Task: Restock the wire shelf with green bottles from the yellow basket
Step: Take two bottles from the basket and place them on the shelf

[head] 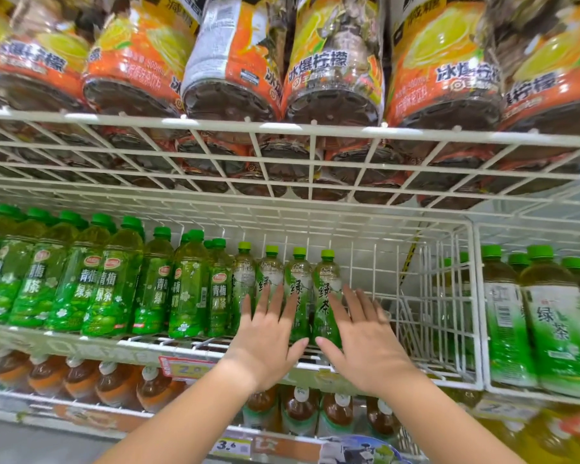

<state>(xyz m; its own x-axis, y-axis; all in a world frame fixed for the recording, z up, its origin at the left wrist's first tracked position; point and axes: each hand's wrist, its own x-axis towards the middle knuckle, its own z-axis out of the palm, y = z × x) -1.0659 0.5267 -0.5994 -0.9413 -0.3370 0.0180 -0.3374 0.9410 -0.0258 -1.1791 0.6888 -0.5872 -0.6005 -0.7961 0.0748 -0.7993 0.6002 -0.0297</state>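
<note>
Centre frame: four green bottles (pixel 298 283) in row on wire shelf (pixel 432 313). My left hand (pixel 265 343), right hand (pixel 365 346) splayed flat, gripping nothing; bottle lower parts partly hidden behind them.

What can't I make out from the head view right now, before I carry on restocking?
Yellow basket: outside the head view, so remaining stock is unknown.
Lower labels of the green bottles: covered by the left hand and right hand.
Whether either hand touches those bottles: unclear from this angle.
Price tag on the wire shelf: blurred, digits partly unreadable.
</note>
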